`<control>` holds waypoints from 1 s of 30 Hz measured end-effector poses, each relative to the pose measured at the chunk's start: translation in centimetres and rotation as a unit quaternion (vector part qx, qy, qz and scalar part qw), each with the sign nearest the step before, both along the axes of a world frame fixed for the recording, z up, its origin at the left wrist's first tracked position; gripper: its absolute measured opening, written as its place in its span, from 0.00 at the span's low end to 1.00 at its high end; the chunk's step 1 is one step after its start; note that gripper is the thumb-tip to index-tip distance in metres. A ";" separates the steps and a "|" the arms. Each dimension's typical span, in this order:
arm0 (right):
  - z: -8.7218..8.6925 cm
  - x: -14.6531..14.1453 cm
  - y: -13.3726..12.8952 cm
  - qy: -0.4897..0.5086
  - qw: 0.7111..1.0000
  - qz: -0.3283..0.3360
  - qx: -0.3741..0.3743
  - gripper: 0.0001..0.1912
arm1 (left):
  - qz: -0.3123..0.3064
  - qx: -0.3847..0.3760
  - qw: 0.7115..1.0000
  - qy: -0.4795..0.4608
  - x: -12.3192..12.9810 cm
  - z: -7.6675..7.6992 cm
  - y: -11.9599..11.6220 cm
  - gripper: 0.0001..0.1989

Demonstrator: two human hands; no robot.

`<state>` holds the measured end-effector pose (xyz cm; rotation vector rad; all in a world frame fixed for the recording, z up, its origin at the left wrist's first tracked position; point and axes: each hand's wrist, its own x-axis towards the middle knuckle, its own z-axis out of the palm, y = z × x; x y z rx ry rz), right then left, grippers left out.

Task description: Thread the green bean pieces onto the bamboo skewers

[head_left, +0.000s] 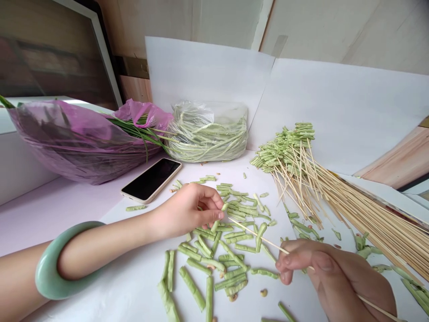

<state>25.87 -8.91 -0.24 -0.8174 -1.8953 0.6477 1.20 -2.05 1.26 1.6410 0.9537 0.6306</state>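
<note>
I see the left hand [191,209] pinching 1 bean piece [224,207], the right hand [335,270] gripping a skewer [275,245] slanting leftward toward it.

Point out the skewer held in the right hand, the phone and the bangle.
Skewer [273,244]: head view, on its thin bare shaft.
Phone [152,180]: head view, on the middle of its dark screen.
Bangle [46,269]: head view, on the broad outer side of its green ring.

My feed shows a pale tabletop [80,201] bearing a phone [150,181], purple bag [90,147], clear bag [208,138], bean-tipped skewers [368,210], and white paper [127,281] strewn with cut beans [192,288].
</note>
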 end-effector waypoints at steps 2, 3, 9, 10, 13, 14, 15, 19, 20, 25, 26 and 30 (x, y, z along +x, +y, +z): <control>-0.1 0.1 -0.2 -0.008 1.000 0.003 -0.003 0.16 | 0.002 -0.081 0.993 -0.080 0.2 -0.3 0.3 0.10; -0.1 0.1 -0.2 -0.010 1.000 0.005 -0.004 0.16 | 0.000 -0.105 0.989 -0.107 0.3 -0.4 0.3 0.11; 0.3 -0.3 -0.1 0.031 0.999 0.029 0.000 0.15 | -0.025 -0.146 0.976 -0.159 0.3 -0.5 0.3 0.12; 0.4 -0.3 -0.1 0.029 0.999 0.028 -0.001 0.15 | -0.027 -0.146 0.976 -0.162 0.3 -0.5 0.3 0.12; 0.6 -0.5 -0.2 0.019 1.000 0.018 0.009 0.14 | -0.026 -0.131 0.978 -0.162 0.1 -0.6 0.4 0.11; 0.6 -0.5 -0.2 0.018 1.000 0.018 0.012 0.14 | -0.024 -0.125 0.979 -0.160 0.1 -0.6 0.4 0.10; 0.6 -0.4 -0.2 0.019 1.000 0.018 0.012 0.14 | -0.021 -0.120 0.980 -0.158 0.1 -0.6 0.4 0.10; 0.5 -0.3 -0.2 0.024 0.999 0.021 0.001 0.13 | -0.010 -0.102 0.982 -0.158 0.1 -0.7 0.3 0.11; 0.5 -0.3 -0.1 0.025 0.999 0.023 -0.003 0.14 | -0.010 -0.094 0.983 -0.156 0.1 -0.8 0.3 0.11; 0.6 -0.3 0.0 0.031 0.999 0.024 0.010 0.13 | -0.007 -0.067 0.985 -0.159 0.1 -0.7 0.3 0.10; 0.7 -0.4 -0.1 0.029 0.999 0.018 0.019 0.13 | -0.003 -0.063 0.984 -0.164 0.1 -0.7 0.4 0.09; 1.0 -0.6 -0.1 0.011 0.999 0.009 0.034 0.13 | 0.005 -0.043 0.986 -0.163 0.1 -0.6 0.4 0.09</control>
